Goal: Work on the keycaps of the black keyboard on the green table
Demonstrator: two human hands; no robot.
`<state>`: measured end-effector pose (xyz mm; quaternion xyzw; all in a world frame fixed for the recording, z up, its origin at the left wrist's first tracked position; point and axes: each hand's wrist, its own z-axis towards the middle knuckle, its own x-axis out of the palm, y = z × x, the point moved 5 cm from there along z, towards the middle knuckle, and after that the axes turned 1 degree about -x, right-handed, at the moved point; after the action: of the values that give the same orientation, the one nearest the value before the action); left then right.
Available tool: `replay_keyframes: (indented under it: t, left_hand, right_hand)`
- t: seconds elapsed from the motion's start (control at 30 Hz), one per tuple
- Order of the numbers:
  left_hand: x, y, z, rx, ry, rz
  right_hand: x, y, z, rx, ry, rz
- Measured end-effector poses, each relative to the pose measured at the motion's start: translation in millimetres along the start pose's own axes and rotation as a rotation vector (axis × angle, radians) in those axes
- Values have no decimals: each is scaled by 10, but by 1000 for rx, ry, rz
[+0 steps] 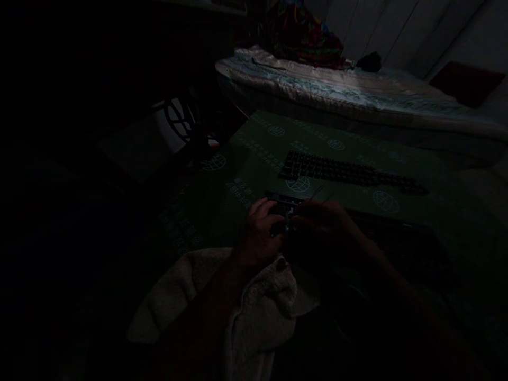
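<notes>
The room was very dark, and a black keyboard key panel (349, 172) lay face up on a green tabletop (254, 159) printed with pale globes and lettering. On the near side of the key panel, roughly alongside it, sat a black keyboard casing (408, 241), its far edge just visible and its right part sunk in shadow. Both of the person's hands met over the casing's left end, nearer than the panel's left end. The left hand (260, 233) was half curled, thumb and fingers bent toward a small bluish glint (288, 227); whether it gripped anything could not be told. The right hand (325, 217) was bent inward close to the same spot, its fingertips lost in the dark, so neither its opening nor any hold could be made out. A beige towel (262, 317) lay well nearer than the key panel, by the left forearm. Far to the panel's left stood a black spoked wheel (184, 127). Beyond the panel, past the tabletop's far edge, was a mattress with a patterned cover (357, 95), bearing a red floral cloth (305, 37) and a small black bundle (370, 62).
</notes>
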<state>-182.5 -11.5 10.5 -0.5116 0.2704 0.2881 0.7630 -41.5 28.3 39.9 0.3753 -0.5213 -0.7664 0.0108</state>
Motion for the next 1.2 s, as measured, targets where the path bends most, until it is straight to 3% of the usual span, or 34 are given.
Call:
replay_keyframes:
  t: [0.3,0.57,0.7,1.2]
  left_hand:
    - [31,-12,-14,-7,48,10]
    - [52,-11,8,-17,81,38]
    - [75,19,0,24,78,60]
    - [113,43,50,-18,130,142]
  right_hand:
    - [83,8,48,-63,58,-100]
    - [156,26,121,-116,132,-319]
    - [198,57,143,-77,179,-385]
    - [224,-66,129,-56,59,-79]
